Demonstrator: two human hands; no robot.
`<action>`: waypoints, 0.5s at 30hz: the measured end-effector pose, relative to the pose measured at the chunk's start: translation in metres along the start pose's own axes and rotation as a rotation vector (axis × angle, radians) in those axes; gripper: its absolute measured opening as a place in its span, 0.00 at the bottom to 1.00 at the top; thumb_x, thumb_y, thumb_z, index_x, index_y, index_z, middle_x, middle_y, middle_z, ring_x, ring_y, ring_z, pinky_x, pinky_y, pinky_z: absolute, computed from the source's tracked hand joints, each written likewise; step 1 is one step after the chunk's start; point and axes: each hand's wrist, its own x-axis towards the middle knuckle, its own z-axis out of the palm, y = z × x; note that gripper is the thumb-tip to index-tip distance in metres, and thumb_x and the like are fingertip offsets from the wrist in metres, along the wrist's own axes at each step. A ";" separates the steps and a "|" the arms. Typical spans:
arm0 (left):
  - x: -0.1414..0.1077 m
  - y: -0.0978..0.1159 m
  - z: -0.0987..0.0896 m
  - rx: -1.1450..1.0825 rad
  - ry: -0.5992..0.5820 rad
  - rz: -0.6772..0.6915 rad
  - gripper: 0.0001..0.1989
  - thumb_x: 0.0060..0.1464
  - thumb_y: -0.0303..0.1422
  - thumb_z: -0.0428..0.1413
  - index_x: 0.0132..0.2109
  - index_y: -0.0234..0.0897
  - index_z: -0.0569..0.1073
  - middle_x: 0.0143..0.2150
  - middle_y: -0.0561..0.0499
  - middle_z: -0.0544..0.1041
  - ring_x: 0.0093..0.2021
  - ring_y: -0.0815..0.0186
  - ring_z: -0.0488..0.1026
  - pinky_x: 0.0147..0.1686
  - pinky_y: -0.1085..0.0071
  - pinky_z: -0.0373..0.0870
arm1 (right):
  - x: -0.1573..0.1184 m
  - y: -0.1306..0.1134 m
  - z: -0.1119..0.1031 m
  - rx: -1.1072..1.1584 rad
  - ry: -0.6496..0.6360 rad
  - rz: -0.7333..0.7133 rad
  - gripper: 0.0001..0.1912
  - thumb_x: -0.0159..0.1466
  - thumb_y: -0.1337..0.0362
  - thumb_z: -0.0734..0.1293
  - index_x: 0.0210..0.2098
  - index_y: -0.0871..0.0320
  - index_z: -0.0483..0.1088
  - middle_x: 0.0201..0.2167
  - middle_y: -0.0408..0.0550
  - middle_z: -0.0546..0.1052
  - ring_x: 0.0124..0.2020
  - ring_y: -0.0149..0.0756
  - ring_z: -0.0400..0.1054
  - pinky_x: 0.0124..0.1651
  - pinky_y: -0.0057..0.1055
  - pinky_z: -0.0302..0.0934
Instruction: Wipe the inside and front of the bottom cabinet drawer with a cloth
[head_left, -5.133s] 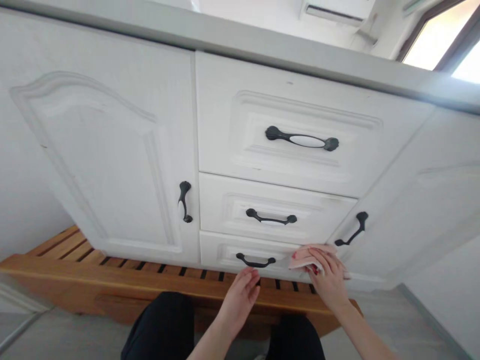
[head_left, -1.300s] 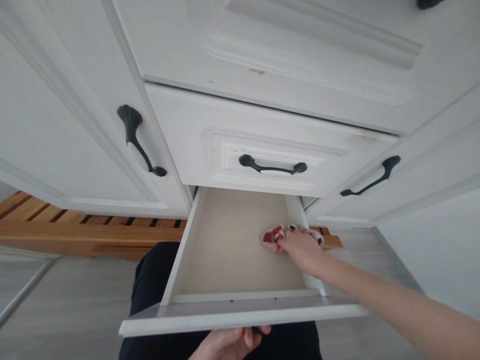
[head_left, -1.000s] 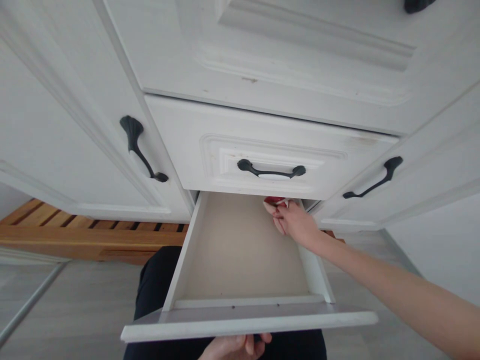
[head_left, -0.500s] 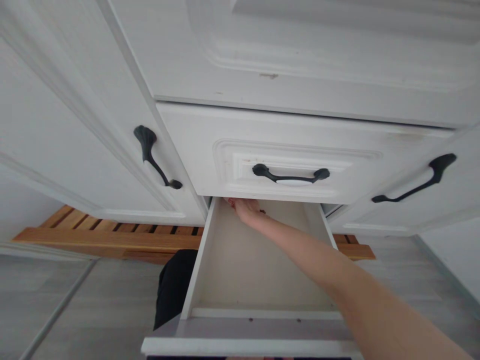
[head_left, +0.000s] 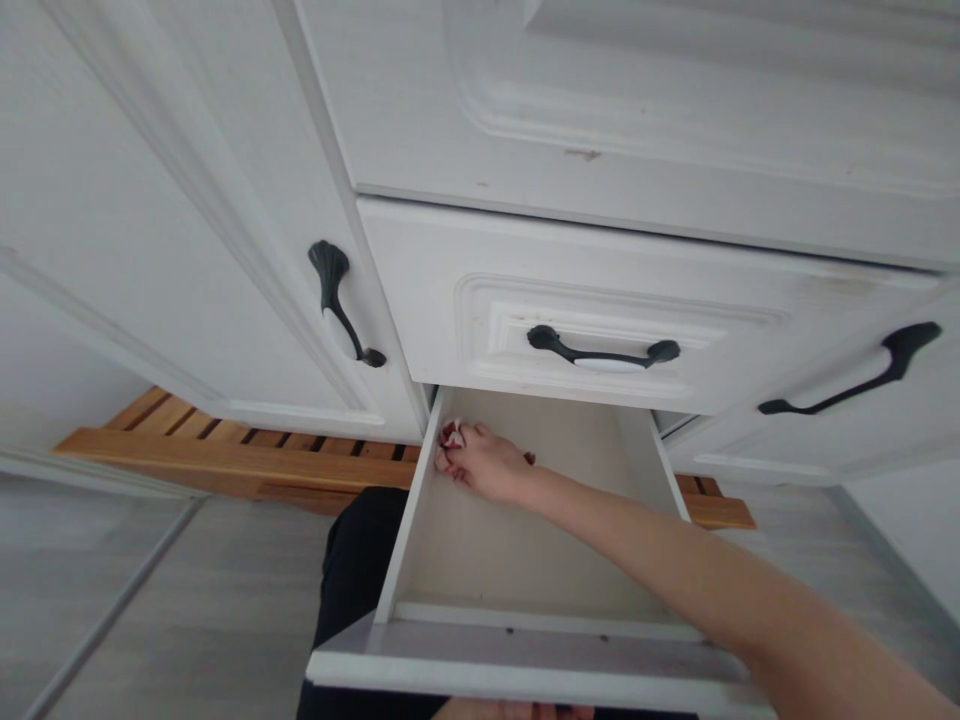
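Note:
Reaching in from the right, my right hand (head_left: 487,462) is inside the pulled-out white drawer (head_left: 517,560). Its fingers are wrapped round a crumpled red and white cloth (head_left: 451,436) against the drawer's left side wall, toward the back. A small dark red bit shows beside the wrist. My left hand (head_left: 517,710) shows only partly at the bottom edge, below the drawer front; its fingers are mostly hidden by the drawer front and the frame edge.
Above is a closed drawer with a dark handle (head_left: 604,357). Cabinet doors with dark handles (head_left: 337,300) flank it. A slatted wooden platform (head_left: 225,465) lies under the cabinet. A dark-clothed leg (head_left: 360,570) is left of the drawer.
My right hand has moved back toward me along the drawer's left side, and the red and white cloth now shows more fully. The view has shifted slightly.

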 end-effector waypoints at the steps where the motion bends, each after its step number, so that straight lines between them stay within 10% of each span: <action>1: -0.001 -0.001 -0.004 0.012 -0.008 -0.009 0.16 0.61 0.41 0.56 0.50 0.37 0.73 0.52 0.45 0.76 0.51 0.60 0.73 0.53 0.55 0.73 | -0.011 -0.008 0.007 -0.020 -0.037 -0.063 0.10 0.63 0.59 0.64 0.40 0.54 0.75 0.47 0.52 0.68 0.48 0.45 0.60 0.43 0.36 0.60; 6: 0.007 -0.001 -0.023 0.072 -0.045 -0.118 0.13 0.59 0.41 0.58 0.43 0.35 0.76 0.45 0.47 0.79 0.46 0.62 0.75 0.50 0.58 0.73 | -0.054 -0.045 0.027 -0.033 -0.246 -0.356 0.10 0.64 0.57 0.63 0.41 0.48 0.76 0.40 0.48 0.68 0.41 0.41 0.61 0.35 0.32 0.55; 10: 0.023 -0.003 -0.034 0.094 -0.057 -0.226 0.11 0.56 0.40 0.61 0.38 0.36 0.78 0.40 0.48 0.80 0.42 0.64 0.76 0.49 0.61 0.72 | -0.050 -0.044 0.004 0.009 -0.348 -0.393 0.11 0.64 0.58 0.65 0.44 0.46 0.76 0.37 0.44 0.69 0.36 0.35 0.63 0.32 0.29 0.53; 15: 0.020 -0.006 -0.032 0.072 -0.025 -0.225 0.12 0.58 0.41 0.59 0.41 0.36 0.77 0.43 0.48 0.80 0.46 0.63 0.76 0.52 0.59 0.70 | -0.021 -0.001 -0.050 -0.182 0.063 -0.041 0.11 0.67 0.60 0.62 0.41 0.49 0.76 0.45 0.49 0.72 0.50 0.43 0.64 0.45 0.35 0.61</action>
